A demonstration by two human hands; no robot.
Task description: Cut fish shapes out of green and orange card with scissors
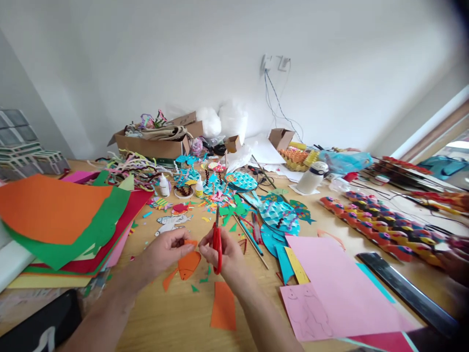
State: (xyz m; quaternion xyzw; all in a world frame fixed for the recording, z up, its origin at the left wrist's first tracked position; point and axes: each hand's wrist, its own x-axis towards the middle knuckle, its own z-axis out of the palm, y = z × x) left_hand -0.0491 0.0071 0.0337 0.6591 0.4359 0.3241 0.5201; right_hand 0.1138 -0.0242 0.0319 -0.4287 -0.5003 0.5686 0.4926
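Observation:
Near the middle of the table, my left hand [166, 252] pinches an orange paper fish [189, 265] by its upper end; the fish's pointed head, with drawn lines, hangs toward me. My right hand [225, 252] has its fingers through the handles of red scissors [217, 249], whose blades point away from me. My right fingertips are close to the fish's upper edge; whether they touch it is hard to tell. An orange paper rectangle [223, 305] lies below my right hand, and small green and orange scraps [169, 279] lie around the fish.
Coloured paper sheets [54, 210] are stacked at the left. At the right lie pink paper [340, 288], a black ruler-like strip [406, 291] and a row of painted crafts [381, 225]. Glue bottles [164, 186] and blue paper crafts [278, 215] stand beyond. Another person's hand [456, 256] is at the right edge.

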